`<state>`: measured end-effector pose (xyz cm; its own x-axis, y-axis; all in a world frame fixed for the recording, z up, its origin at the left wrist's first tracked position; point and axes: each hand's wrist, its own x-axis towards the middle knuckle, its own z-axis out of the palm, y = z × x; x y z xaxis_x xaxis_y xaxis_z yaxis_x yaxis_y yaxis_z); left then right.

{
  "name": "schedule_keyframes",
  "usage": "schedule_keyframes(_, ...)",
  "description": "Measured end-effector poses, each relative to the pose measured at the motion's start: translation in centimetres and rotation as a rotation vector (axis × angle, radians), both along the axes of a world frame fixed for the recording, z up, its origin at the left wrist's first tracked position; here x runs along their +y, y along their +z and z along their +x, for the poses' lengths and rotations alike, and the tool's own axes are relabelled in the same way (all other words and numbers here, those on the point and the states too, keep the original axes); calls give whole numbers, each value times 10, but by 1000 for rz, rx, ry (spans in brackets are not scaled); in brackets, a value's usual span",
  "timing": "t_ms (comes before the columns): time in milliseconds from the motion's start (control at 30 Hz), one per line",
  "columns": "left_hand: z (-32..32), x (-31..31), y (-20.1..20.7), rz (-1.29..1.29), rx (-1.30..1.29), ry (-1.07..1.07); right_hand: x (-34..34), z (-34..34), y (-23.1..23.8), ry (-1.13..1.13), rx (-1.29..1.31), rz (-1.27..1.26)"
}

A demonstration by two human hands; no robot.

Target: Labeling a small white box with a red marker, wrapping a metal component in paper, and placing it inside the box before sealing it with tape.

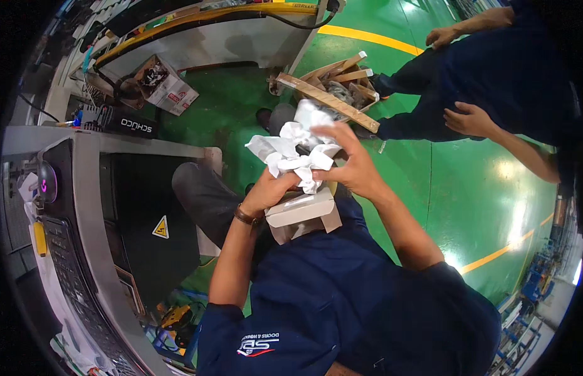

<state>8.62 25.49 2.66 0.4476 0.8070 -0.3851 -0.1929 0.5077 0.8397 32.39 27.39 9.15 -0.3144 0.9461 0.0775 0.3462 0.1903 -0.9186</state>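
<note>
Both my hands are up in front of my chest on a bundle of crumpled white paper (290, 155). My left hand (271, 188), with a brown strap at the wrist, grips the bundle from below. My right hand (355, 164) closes over its right side, fingers curled across the top. Just under the paper a small pale cardboard box (302, 212) rests against my dark blue shirt, touching the heel of my left hand. What the paper wraps is hidden.
A grey machine (84, 188) with a black panel and yellow warning triangle stands at my left. A wooden crate of scraps (332, 88) and an open cardboard box (167, 84) sit on the green floor (479, 207). Another person in dark blue (492, 75) crouches at upper right.
</note>
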Motion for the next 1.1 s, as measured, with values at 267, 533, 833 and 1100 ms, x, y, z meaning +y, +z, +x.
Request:
schedule_keyframes(267, 3, 3, -17, -76, 37, 8, -17, -13, -27, -116, 174, -59)
schedule_keyframes(533, 1, 5, -12, -219, -170, 165, -12, -4, 0, 367, -293, 311)
schedule_keyframes(833, -3, 5, -9, -288, -193, 13, 13, -7, 6, 528, -253, 334)
schedule_keyframes(1100, -3, -2, -3, -323, -407, -33, -5, -9, -39, 144, -181, 117)
